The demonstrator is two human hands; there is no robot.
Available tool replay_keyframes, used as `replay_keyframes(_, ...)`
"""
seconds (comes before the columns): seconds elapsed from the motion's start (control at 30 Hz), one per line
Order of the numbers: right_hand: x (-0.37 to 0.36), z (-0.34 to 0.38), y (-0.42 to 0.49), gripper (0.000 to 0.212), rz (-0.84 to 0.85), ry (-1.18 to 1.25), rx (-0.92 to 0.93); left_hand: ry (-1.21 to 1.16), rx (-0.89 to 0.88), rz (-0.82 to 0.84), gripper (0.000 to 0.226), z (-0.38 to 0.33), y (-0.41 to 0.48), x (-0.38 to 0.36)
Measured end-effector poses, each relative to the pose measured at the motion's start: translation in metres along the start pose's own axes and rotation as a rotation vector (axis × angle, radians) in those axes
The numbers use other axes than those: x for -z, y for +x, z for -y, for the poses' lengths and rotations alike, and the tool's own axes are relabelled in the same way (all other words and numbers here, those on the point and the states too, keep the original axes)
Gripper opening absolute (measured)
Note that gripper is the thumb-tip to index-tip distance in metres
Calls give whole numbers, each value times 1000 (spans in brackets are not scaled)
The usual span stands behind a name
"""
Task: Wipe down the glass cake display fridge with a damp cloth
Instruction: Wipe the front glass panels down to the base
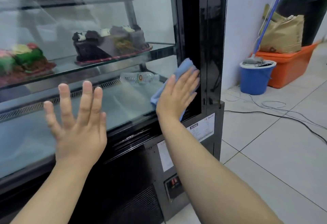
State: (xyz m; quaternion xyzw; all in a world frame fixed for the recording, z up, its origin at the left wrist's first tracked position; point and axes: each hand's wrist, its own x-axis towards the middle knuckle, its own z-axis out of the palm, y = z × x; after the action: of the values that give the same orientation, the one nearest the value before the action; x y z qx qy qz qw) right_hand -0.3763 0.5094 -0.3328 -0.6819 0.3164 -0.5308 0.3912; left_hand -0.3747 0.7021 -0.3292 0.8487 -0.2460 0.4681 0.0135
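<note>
Rating sticker, lower right of fridge: "CE RoHS" legible at its top. Logo and small print below are blurred. Bottle label and white sticker are unreadable.

Blue cloth flat against black right frame of upright glass cake display fridge, bunched.

One head-worn wide-angle view looks forward and down, close in on the front of the display fridge
</note>
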Motion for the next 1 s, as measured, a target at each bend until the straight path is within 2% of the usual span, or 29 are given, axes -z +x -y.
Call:
replay_keyframes(0.07, -7, 15, 2, 59, -35, 48, -197, -9, -1, -3, 56, 1, 0, -1)
replay_keyframes(0.1, -11, 25, -12, 60, -16, 56, -228, -9, -2, -8, 56, 3, 0, -1)
replay_keyframes(0.23, -13, 19, -59, 62, 92, 22, -17, 18, -14, -23, 56, 2, -1, -2)
replay_keyframes(0.33, -4, 28, -17, 63, 2, -30, 101, 22, 5, -27, 58, -1, -1, 2)
replay_keyframes(0.43, -3, 81, 27, 65, -101, -64, 144, 14, -6, -58, 54, -6, -1, 16)
replay_keyframes(0.47, -4, 98, 26, 65, -121, -79, 230, -15, -4, -98, 50, -6, 3, 24)
replay_keyframes(0.53, -5, 109, 10, 61, -77, -105, 588, -68, 38, -214, 45, 0, 26, 41)
replay_keyframes(0.6, 0, 90, 1, 55, 51, -171, 1014, -49, 100, -313, 47, 17, 65, 60)
replay_keyframes(0.67, 12, 66, 35, 51, 93, -246, 1261, 1, 99, -330, 54, 37, 102, 75)
replay_keyframes(0.7, 16, 63, 60, 51, 76, -269, 1240, 25, 85, -312, 56, 43, 116, 80)
replay_keyframes(0.73, 20, 70, 79, 53, 42, -253, 1093, 51, 78, -293, 58, 47, 125, 82)
replay_keyframes(0.8, 17, 100, 90, 59, -105, -182, 619, 87, 88, -270, 59, 48, 130, 81)
replay_keyframes(0.83, 11, 117, 77, 61, -153, -155, 461, 90, 94, -265, 59, 47, 130, 79)
replay_keyframes(0.87, 7, 127, 59, 62, -150, -129, 449, 92, 94, -262, 59, 46, 129, 78)
replay_keyframes(0.9, 5, 127, 40, 62, -93, -114, 581, 99, 88, -259, 59, 47, 128, 78)
replay_keyframes(0.97, 5, 95, 24, 56, 54, -199, 1050, 111, 75, -270, 58, 49, 128, 79)
replay_keyframes(1.0, 12, 78, 38, 54, 82, -258, 1195, 114, 77, -279, 57, 49, 129, 80)
